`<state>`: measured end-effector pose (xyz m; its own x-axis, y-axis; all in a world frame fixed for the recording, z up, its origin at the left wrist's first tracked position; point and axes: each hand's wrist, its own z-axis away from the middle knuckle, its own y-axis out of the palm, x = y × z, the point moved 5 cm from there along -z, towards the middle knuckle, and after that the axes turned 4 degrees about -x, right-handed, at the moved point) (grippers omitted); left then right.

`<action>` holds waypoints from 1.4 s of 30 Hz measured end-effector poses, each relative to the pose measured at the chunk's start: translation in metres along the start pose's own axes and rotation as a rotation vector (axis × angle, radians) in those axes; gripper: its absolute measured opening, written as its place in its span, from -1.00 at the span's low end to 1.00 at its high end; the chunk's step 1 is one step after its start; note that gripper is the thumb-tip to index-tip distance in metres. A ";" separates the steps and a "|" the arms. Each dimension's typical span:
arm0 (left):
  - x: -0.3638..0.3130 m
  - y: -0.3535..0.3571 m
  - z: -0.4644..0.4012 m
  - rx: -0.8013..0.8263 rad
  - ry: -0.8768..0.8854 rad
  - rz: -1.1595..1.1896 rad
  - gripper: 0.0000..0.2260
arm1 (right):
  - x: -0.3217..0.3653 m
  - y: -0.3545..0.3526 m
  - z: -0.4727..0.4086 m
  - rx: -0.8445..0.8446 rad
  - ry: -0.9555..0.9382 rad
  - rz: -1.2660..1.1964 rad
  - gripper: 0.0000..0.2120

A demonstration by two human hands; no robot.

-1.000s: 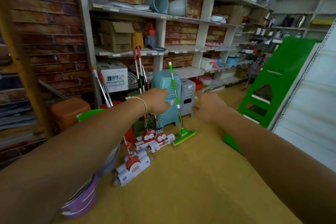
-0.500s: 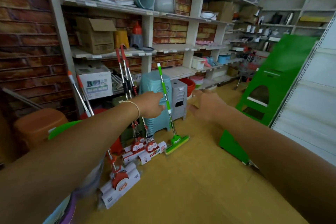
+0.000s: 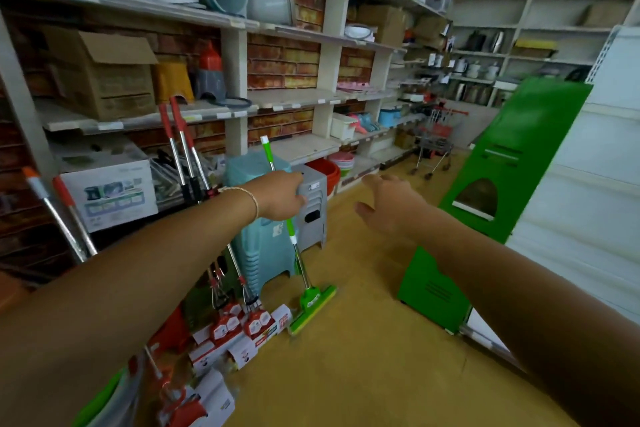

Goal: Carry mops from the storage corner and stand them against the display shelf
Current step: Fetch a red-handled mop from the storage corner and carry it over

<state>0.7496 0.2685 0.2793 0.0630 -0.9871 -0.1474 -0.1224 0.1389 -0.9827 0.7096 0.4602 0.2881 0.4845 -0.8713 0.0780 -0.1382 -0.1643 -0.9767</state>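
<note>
A green mop (image 3: 298, 255) stands nearly upright on the floor, its green head (image 3: 313, 304) flat on the ground in front of the teal stools. My left hand (image 3: 282, 196) grips its handle about halfway up. My right hand (image 3: 386, 206) hovers to the right of the handle with fingers spread, holding nothing. Two red-handled mops (image 3: 181, 146) lean against the display shelf (image 3: 298, 149) to the left, their packaged heads (image 3: 242, 324) on the floor. Two more red-handled mops (image 3: 57, 204) lean further left; one packaged head (image 3: 194, 402) lies at the bottom edge.
A stack of teal stools (image 3: 258, 253) and a grey stool (image 3: 313, 215) stand right behind the green mop. A tall green panel (image 3: 491, 191) leans on a white shelf unit at the right. A small shopping cart (image 3: 434, 144) stands down the aisle. Yellow floor lies between.
My right hand has opened and moved off to the right of the green handle. My left hand keeps its hold on the mop. The view has come closer to the shelf.
</note>
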 end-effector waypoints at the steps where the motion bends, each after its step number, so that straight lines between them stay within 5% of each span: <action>1: 0.003 0.001 -0.011 0.003 0.004 0.001 -0.53 | -0.003 0.002 -0.011 0.000 0.005 0.004 -0.41; 16: 0.019 0.049 -0.197 0.063 0.045 -0.031 -0.56 | -0.071 0.051 -0.188 0.012 -0.019 -0.023 -0.37; 30: 0.038 0.059 -0.386 0.035 -0.134 0.003 -0.54 | -0.141 0.073 -0.411 0.001 -0.186 -0.059 -0.44; 42: 0.133 0.106 -0.499 0.061 -0.260 -0.017 -0.67 | -0.121 0.143 -0.550 0.068 -0.288 -0.042 -0.50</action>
<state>0.2504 0.1119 0.2117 0.3182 -0.9366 -0.1468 -0.0592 0.1349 -0.9891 0.1560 0.2875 0.2490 0.7147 -0.6961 0.0682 -0.0592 -0.1573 -0.9858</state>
